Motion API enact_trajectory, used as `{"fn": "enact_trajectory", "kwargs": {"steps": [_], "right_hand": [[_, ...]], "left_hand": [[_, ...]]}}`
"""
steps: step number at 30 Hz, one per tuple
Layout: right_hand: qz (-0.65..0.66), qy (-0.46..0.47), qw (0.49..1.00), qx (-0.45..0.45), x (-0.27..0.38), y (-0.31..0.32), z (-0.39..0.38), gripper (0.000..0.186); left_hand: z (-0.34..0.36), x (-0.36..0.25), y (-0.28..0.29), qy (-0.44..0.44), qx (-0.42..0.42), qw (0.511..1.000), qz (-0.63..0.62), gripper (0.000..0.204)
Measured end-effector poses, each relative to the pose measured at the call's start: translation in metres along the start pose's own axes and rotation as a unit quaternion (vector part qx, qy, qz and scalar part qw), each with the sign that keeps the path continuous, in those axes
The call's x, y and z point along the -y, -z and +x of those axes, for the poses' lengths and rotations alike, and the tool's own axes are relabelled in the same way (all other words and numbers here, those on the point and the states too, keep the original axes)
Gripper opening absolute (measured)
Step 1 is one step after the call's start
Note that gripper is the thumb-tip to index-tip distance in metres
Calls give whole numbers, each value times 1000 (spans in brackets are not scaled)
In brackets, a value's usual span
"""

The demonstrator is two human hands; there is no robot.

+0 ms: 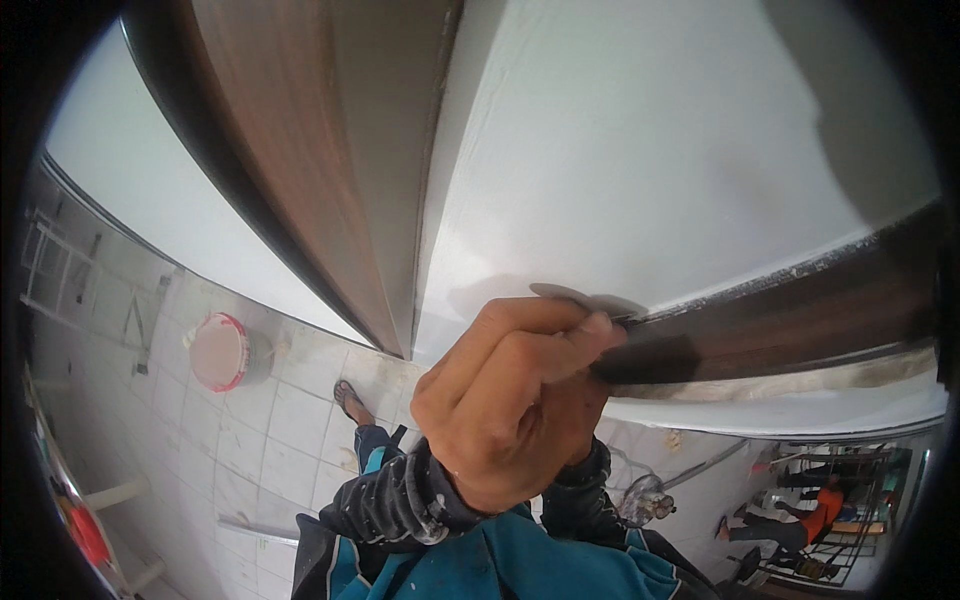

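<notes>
My left hand [500, 400] is closed in a pinch against the white wall [620, 160], at the end of a dark brown trim strip [790, 320]. At its fingertips a thin grey piece with a rounded edge [560, 291] lies flat near the wall; its kind is unclear. Behind the left hand, my right hand [592, 402] is mostly hidden, its fingers out of sight. It is close below the left end of the trim strip. Both sleeves are dark and flecked with white.
A brown door frame [290, 130] rises on the left. On the tiled floor [290, 430] stands a red-rimmed bucket [220, 352]. My sandalled foot [350, 400] shows below. At far right, a person in orange [825, 510] is beside a metal rack [870, 480]. A wrapped bundle [648, 498] lies lower right.
</notes>
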State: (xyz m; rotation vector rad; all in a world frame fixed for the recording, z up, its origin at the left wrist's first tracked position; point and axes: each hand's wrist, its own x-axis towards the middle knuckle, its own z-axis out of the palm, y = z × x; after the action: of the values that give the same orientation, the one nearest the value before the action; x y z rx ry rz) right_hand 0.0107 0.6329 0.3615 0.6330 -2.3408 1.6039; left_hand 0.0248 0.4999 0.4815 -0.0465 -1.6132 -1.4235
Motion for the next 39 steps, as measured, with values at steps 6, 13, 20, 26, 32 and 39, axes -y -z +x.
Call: {"fn": "enact_trajectory", "kwargs": {"steps": [6, 13, 20, 26, 32, 39], "right_hand": [[-26, 8, 1000, -1, -4, 0, 6, 15], [35, -43, 998, -18, -4, -1, 4, 14], [-18, -20, 999, -35, -1, -3, 4, 9], [137, -77, 987, -11, 6, -5, 5, 4], [97, -47, 994, 2, 14, -4, 10, 1], [18, -29, 998, -50, -8, -8, 2, 8]], "left_hand": [[4, 5, 3, -6, 19, 1000, -22, 23], [7, 7, -1, -15, 4, 999, -30, 29], [7, 7, 6, -16, 24, 999, -25, 25], [13, -1, 10, 12, 69, 997, -12, 21], [13, -2, 10, 24, 59, 997, -34, 25], [14, 7, 11, 18, 72, 994, -78, 19]]}}
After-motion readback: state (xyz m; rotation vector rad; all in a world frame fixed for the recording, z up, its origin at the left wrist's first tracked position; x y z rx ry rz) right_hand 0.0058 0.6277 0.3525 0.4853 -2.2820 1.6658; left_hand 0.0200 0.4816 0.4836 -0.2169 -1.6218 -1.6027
